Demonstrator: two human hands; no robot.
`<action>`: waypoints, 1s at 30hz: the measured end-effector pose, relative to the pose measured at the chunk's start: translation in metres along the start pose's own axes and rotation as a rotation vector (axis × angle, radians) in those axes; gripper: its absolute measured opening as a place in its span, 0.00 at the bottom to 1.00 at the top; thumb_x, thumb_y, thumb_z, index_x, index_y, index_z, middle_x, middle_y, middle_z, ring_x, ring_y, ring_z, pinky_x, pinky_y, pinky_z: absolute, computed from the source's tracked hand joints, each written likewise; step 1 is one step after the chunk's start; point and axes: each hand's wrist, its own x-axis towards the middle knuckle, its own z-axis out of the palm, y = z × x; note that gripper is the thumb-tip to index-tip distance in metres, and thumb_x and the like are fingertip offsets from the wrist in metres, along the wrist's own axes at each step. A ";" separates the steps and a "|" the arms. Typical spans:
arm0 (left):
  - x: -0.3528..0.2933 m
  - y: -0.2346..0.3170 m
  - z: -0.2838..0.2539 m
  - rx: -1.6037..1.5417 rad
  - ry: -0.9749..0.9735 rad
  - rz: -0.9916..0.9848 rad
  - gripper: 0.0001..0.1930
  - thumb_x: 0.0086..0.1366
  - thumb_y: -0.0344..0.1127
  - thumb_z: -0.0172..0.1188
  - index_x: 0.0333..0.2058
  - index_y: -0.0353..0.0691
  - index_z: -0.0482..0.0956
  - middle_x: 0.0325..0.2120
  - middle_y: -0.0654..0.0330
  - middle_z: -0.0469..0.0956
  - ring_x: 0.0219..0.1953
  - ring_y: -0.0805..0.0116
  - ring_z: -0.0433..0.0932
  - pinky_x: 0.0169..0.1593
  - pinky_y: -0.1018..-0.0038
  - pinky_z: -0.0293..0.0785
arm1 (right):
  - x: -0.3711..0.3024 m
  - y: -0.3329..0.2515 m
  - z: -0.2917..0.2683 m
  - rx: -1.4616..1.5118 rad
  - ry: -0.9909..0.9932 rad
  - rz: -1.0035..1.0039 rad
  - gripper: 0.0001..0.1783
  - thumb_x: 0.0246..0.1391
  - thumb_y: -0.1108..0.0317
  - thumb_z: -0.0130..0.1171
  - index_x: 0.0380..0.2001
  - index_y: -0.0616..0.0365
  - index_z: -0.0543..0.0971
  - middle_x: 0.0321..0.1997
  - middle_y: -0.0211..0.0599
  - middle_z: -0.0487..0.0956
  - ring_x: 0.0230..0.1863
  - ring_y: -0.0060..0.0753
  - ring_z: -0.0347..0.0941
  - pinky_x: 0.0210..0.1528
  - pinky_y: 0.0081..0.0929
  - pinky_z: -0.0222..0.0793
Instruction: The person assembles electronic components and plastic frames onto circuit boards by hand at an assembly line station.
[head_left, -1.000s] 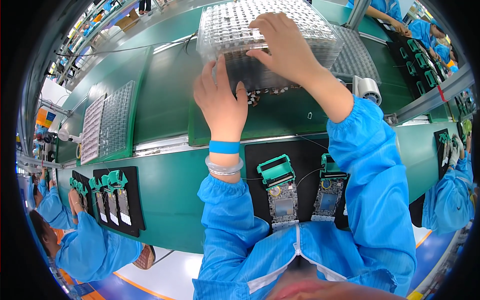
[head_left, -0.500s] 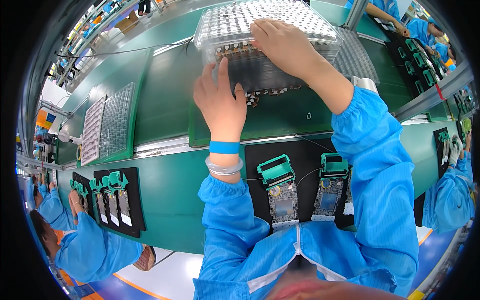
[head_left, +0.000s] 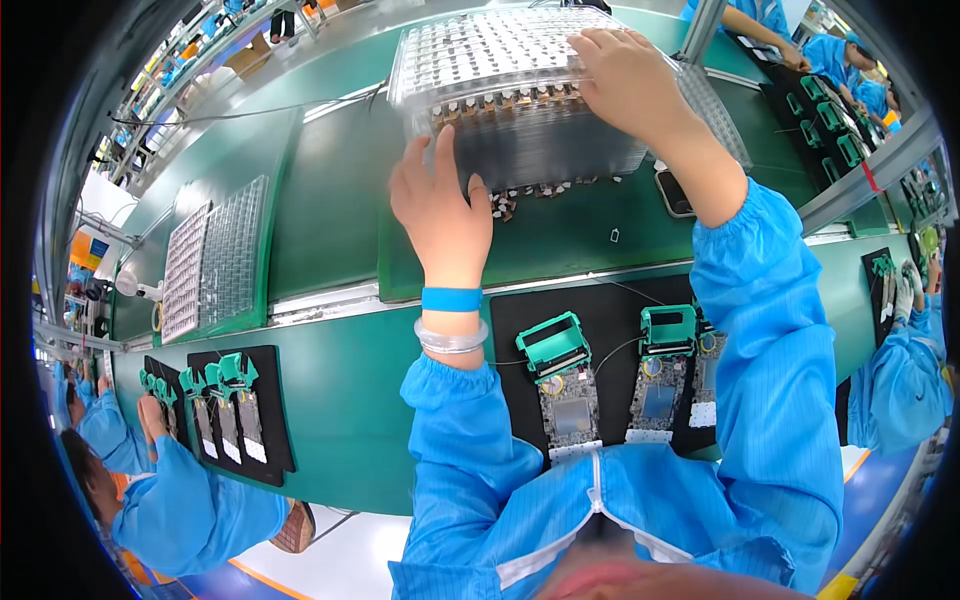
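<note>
A tall stack of clear plastic trays [head_left: 560, 148] stands on the green bench, and rows of small white-and-brown parts fill its top tray. My left hand [head_left: 440, 215] is at the near left corner of the stack, with its fingers spread and raised; whether the fingertips touch the trays I cannot tell. On the upper right edge of the stack rests my right hand [head_left: 635, 90], fingers stretched over the top tray and thumb side hidden. Small loose parts [head_left: 505, 205] lie scattered along the foot of the stack.
Circuit boards [head_left: 570, 415] with green clamps [head_left: 555, 345] lie on a black mat [head_left: 615, 300] before me. A dark phone-like device [head_left: 675, 190] sits right of the stack. Further trays [head_left: 235, 245] lie at left. Co-workers [head_left: 190, 505] in blue sit on both sides, and a metal post [head_left: 870, 175] stands right.
My right hand has slid from the middle of the top tray to the right edge of the stack. The dark device beside the stack has come into sight. My left hand has barely moved.
</note>
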 end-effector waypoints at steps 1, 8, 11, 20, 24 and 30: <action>0.000 0.000 -0.001 -0.003 -0.002 -0.011 0.30 0.49 0.29 0.58 0.55 0.45 0.66 0.53 0.52 0.62 0.52 0.46 0.62 0.54 0.53 0.59 | 0.001 0.006 0.002 -0.001 -0.004 -0.007 0.23 0.45 0.70 0.56 0.48 0.55 0.72 0.49 0.36 0.75 0.52 0.39 0.70 0.54 0.34 0.65; -0.001 -0.001 0.000 -0.030 -0.018 -0.031 0.30 0.50 0.29 0.58 0.55 0.45 0.66 0.53 0.51 0.62 0.53 0.46 0.60 0.55 0.53 0.58 | 0.004 0.014 0.013 0.096 -0.039 -0.023 0.18 0.48 0.75 0.51 0.46 0.57 0.73 0.48 0.41 0.76 0.51 0.43 0.71 0.52 0.36 0.66; 0.000 -0.001 0.000 -0.035 -0.015 -0.026 0.30 0.50 0.29 0.58 0.55 0.45 0.66 0.54 0.51 0.62 0.53 0.46 0.61 0.55 0.54 0.58 | 0.002 0.013 0.016 0.050 -0.023 -0.025 0.19 0.47 0.76 0.52 0.46 0.59 0.73 0.49 0.42 0.75 0.52 0.43 0.70 0.53 0.36 0.66; -0.001 0.000 0.001 -0.007 -0.003 -0.018 0.30 0.49 0.28 0.58 0.55 0.46 0.66 0.53 0.52 0.62 0.52 0.47 0.61 0.55 0.55 0.59 | -0.005 0.006 0.020 -0.003 0.043 -0.013 0.24 0.42 0.80 0.53 0.48 0.58 0.71 0.52 0.43 0.74 0.55 0.45 0.69 0.57 0.39 0.63; -0.001 0.000 0.002 -0.001 0.002 -0.016 0.30 0.49 0.28 0.58 0.55 0.46 0.66 0.53 0.52 0.62 0.51 0.47 0.61 0.54 0.55 0.60 | -0.003 0.005 0.014 0.014 0.014 -0.006 0.24 0.42 0.80 0.53 0.47 0.58 0.71 0.52 0.42 0.74 0.55 0.44 0.69 0.57 0.39 0.63; -0.001 0.000 0.002 -0.018 -0.003 -0.024 0.30 0.49 0.29 0.57 0.55 0.47 0.67 0.53 0.52 0.62 0.50 0.47 0.61 0.54 0.55 0.60 | -0.001 0.008 0.018 0.011 0.056 -0.020 0.25 0.38 0.80 0.57 0.46 0.59 0.71 0.50 0.42 0.74 0.54 0.44 0.69 0.55 0.37 0.64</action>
